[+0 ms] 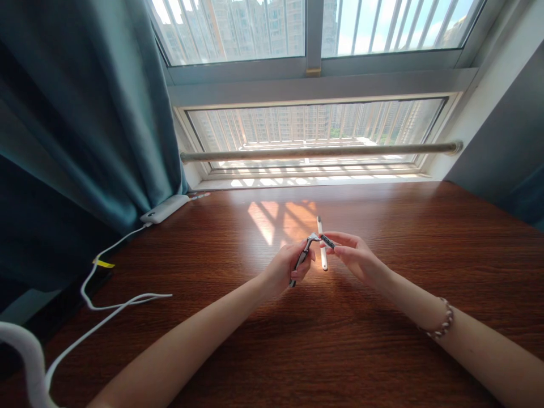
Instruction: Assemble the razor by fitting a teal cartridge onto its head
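My left hand (287,265) is closed around the dark and silver handle of a razor (302,256), held a little above the wooden table (382,340). My right hand (355,255) pinches a small dark cartridge (327,242) at the razor's head, fingertips pressed together. A white pen-like stick (322,243) lies on the table just behind and between the two hands, in a patch of sunlight. A beaded bracelet (442,324) circles my right wrist.
A white power bank (165,208) lies at the table's back left by the teal curtain (76,113), with a white cable (106,300) trailing to the front left edge. A window with a horizontal rail (318,152) runs along the far edge.
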A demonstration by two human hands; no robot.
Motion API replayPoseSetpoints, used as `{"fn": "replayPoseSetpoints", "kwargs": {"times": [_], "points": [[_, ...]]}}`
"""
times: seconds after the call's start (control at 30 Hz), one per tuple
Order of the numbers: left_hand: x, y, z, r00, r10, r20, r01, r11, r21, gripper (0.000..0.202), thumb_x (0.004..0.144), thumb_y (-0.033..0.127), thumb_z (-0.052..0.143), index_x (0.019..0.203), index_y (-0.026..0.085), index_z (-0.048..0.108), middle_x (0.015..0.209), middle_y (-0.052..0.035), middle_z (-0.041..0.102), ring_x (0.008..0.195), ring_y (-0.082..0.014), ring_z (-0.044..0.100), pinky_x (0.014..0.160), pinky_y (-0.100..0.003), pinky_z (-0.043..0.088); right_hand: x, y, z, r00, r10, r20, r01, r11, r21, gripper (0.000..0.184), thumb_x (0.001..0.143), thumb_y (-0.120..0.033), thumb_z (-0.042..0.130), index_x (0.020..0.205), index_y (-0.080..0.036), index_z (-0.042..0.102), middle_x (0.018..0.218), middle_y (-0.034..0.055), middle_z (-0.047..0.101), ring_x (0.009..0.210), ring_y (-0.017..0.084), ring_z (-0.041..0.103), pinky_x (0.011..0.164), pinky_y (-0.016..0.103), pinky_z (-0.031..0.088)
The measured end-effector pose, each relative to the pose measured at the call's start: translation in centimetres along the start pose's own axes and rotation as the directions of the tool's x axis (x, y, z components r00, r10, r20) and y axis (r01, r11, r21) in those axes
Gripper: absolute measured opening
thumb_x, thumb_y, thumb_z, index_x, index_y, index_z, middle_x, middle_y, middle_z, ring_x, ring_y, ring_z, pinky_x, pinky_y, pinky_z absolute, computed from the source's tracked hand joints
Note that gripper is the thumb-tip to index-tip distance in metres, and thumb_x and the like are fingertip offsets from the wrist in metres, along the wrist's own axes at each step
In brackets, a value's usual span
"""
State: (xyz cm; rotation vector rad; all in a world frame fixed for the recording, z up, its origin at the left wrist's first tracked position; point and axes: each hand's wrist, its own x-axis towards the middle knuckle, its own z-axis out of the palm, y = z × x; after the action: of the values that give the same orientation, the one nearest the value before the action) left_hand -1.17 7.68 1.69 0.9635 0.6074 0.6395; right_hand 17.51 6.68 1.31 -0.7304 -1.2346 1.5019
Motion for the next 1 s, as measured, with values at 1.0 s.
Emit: {"fn": "replayPoseSetpoints", "kwargs": {"times": [1.0], "points": [[0.12,0.76,-0.19,0.995,-0.054,0.082,0.066,0.986,-0.153,0.044,0.081,0.052,0.036,0.058,0.014,0.042,0.042,0.0077,0.017,0.035,-0.0036,0.012,0.032,-0.016,0.008,-0.05,0.28,-0.25,1.000,0.022,0.020,-0.022,1.000,0.011,0.033,0.067,-0.025,0.065,0.100,-0.022,0.064,0.100,0.0062,0.064,0.093,0.019,0.055,0.085,0.034,0.038]]}}
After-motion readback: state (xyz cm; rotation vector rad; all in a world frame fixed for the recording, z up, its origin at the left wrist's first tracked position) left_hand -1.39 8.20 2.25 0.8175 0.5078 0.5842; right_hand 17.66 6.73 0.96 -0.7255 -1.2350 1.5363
